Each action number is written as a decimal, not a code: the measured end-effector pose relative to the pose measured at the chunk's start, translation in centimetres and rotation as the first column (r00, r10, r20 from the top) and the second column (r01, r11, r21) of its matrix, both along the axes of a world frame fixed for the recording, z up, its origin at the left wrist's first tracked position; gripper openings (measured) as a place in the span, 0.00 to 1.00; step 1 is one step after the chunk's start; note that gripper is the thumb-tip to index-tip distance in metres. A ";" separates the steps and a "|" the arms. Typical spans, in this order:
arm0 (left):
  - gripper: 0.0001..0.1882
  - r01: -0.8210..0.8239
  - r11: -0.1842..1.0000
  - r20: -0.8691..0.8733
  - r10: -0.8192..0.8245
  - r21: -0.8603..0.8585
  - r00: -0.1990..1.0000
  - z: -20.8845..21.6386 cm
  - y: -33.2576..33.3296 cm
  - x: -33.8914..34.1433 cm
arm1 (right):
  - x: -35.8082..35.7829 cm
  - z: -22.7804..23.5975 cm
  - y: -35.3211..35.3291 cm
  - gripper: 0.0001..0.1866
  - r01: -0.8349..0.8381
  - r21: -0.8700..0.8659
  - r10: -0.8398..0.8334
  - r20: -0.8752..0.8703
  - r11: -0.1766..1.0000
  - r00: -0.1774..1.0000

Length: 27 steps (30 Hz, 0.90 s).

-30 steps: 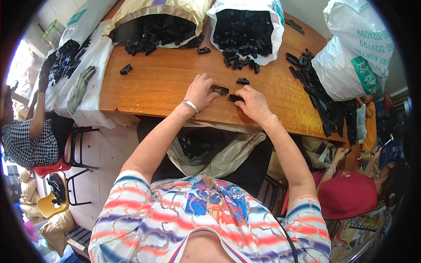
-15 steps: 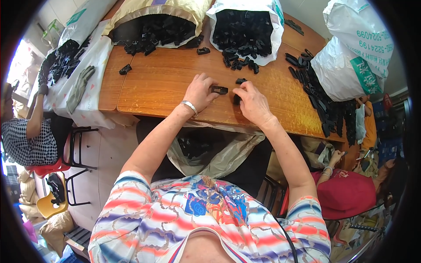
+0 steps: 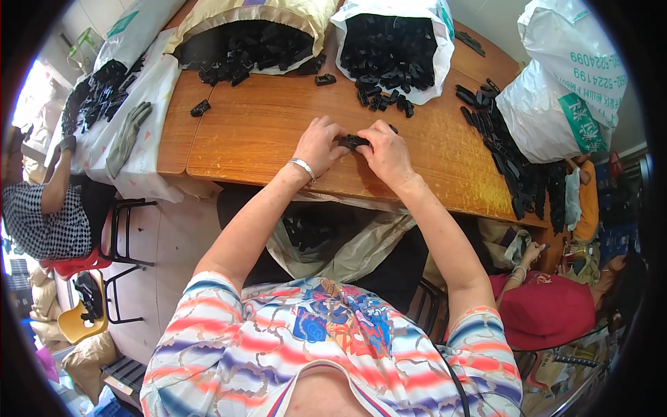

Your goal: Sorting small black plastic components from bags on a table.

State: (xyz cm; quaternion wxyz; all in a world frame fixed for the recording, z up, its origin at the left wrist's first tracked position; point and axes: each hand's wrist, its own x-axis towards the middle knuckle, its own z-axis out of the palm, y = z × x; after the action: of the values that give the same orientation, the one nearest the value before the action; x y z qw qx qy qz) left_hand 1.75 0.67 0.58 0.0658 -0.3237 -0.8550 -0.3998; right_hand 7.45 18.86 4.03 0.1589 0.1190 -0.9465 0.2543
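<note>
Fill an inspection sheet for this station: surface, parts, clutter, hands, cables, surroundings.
Surface: wooden table, finish worn near front edge.
Parts: black part between both hands; tan sack and white sack, open, holding black pieces.
Clutter: loose piece at left; grey glove.
Hands: left hand and right hand grip the part by the fingers.
Cables: dark cord over shirt.
Surroundings: co-workers at left and right.

Wearer's two hands point(image 3: 321, 147) point(image 3: 387, 154), two central sacks point(image 3: 309, 29) point(image 3: 443, 52), one yellow chair point(image 3: 71, 325)

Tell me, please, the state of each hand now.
Left hand: closed, holding a small black part.
Right hand: closed on the same part; whether it hides another piece cannot be told.
</note>
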 end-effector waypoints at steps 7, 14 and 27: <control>0.14 0.005 1.000 0.024 -0.006 0.005 1.000 0.1 -0.1 -0.1 | -0.2 0.2 -1.0 0.11 -0.087 0.281 0.061 0.101 0.956 0.993; 0.13 0.000 1.000 0.010 0.000 0.006 1.000 0.3 0.1 -0.3 | 0.2 -1.6 -1.8 0.15 0.009 0.583 0.115 -0.175 0.812 0.978; 0.17 0.001 0.999 0.037 0.001 -0.049 0.999 1.8 -0.7 -7.2 | 7.6 -0.4 -2.8 0.10 -0.102 0.194 0.095 0.047 0.976 0.994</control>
State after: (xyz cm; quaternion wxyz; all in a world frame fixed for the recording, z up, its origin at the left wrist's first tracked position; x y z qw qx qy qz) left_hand -5.49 -0.05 2.38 0.0419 -0.3177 -0.8657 -0.3846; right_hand 15.02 16.04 3.63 0.1159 0.1762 -0.9627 0.1696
